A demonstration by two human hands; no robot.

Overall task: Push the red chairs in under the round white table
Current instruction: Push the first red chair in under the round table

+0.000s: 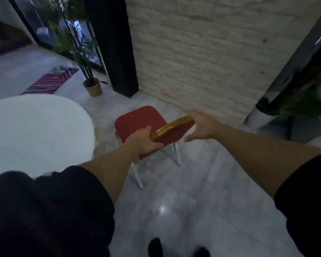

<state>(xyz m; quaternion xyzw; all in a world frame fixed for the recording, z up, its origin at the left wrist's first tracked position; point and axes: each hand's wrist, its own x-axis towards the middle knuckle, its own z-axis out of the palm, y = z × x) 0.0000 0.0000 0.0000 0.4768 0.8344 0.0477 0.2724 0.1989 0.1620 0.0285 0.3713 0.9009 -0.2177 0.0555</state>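
Note:
A red chair [137,120] with a gold-edged backrest and white legs stands on the grey floor, to the right of the round white table [35,125] and apart from it. My left hand [144,140] grips the left end of the backrest's top rail. At the right end of the rail, my right hand [200,125] has its fingers spread, touching or just off the rail; I cannot tell which. The seat faces away from me, toward the wall.
A white brick wall [211,52] rises just beyond the chair. A potted palm [93,87] stands at the back left by a dark pillar, with a striped rug [50,83] beside it. Another white-potted plant [263,115] is at the right. My feet show at the bottom.

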